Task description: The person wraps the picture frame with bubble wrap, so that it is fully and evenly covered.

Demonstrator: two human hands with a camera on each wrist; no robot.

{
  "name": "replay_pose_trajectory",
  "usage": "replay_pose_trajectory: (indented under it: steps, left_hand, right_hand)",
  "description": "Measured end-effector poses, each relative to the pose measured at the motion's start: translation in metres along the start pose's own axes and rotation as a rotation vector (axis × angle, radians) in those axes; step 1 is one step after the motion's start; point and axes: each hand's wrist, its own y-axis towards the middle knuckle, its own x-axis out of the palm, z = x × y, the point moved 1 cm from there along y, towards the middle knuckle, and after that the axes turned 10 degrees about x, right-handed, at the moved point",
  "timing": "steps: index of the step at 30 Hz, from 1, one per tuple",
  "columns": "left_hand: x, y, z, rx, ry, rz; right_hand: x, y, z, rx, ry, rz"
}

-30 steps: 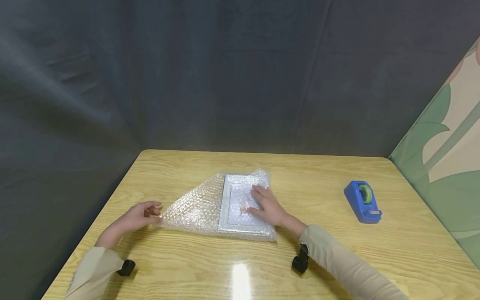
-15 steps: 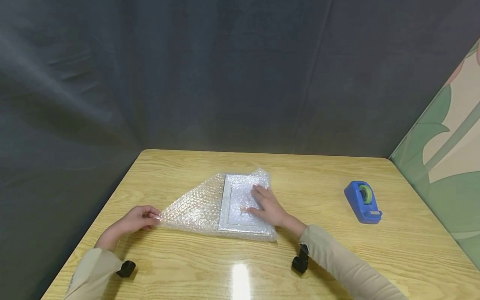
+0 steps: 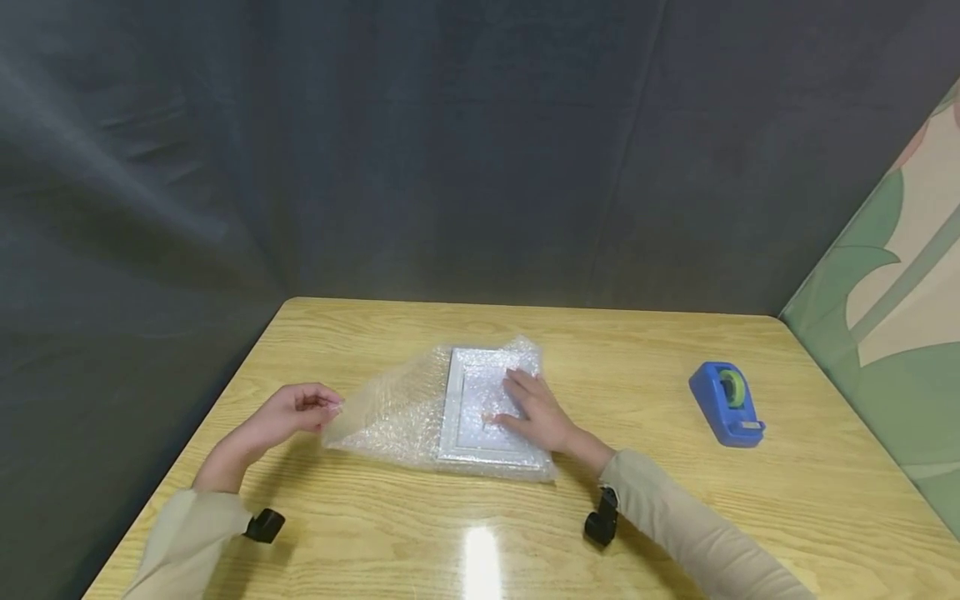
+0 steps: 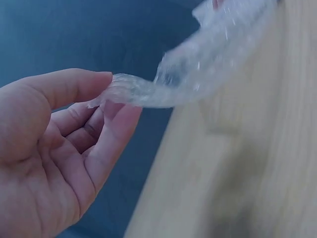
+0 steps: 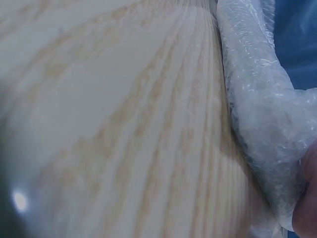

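A white picture frame (image 3: 450, 417) lies on the table in the head view, with clear bubble wrap (image 3: 390, 421) under it and folded over its right part. To the left the wrap tapers to a loose end. My left hand (image 3: 296, 410) pinches that end between thumb and fingers, lifted above the wood; the left wrist view shows the bubble wrap (image 4: 198, 74) rising from the fingertips of the left hand (image 4: 64, 134). My right hand (image 3: 538, 414) rests flat with spread fingers on the wrapped frame. Only a sliver of it shows in the right wrist view, beside the wrap's edge (image 5: 257, 94).
A blue tape dispenser (image 3: 723, 404) with a green roll stands at the right of the wooden table (image 3: 637, 358). A dark curtain (image 3: 480, 150) hangs behind and to the left. At the far right is a panel with painted leaves (image 3: 885, 333).
My left hand has closed its fingertips on the end of the bubble wrap and raised it, moving slightly right. The right hand has stayed in place on the frame.
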Motion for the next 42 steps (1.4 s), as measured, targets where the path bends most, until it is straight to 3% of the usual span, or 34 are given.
replay_pose_trajectory:
  steps: [8,13,17,23,28,34,38,42]
  left_hand:
    - [0.025,0.028,0.04,0.115,-0.077,0.022]
    - [0.054,0.045,0.059,0.171,-0.103,0.014]
    - [0.081,0.055,0.067,0.2,-0.149,-0.01]
    - [0.121,0.068,0.066,0.243,-0.243,-0.08]
    - [0.153,0.078,0.059,0.298,-0.228,-0.103]
    - [0.185,0.084,0.046,0.339,-0.084,-0.111]
    - [0.194,0.085,0.04,0.366,0.046,-0.127]
    - [0.198,0.086,0.04,0.377,0.099,-0.135]
  right_hand:
    - [0.003,0.004,0.002,0.046,-0.066,-0.061]
    - [0.002,0.003,0.0,0.048,-0.07,-0.078]
    - [0.003,0.003,0.0,0.052,-0.073,-0.088]
    - [0.004,0.003,0.004,0.063,-0.077,-0.083]
    - [0.003,0.002,0.004,0.051,-0.082,-0.077]
    - [0.001,0.001,0.003,0.065,-0.089,-0.109]
    - [0.0,0.001,0.003,0.095,-0.078,-0.122]
    - [-0.003,0.001,0.002,0.117,-0.052,-0.136]
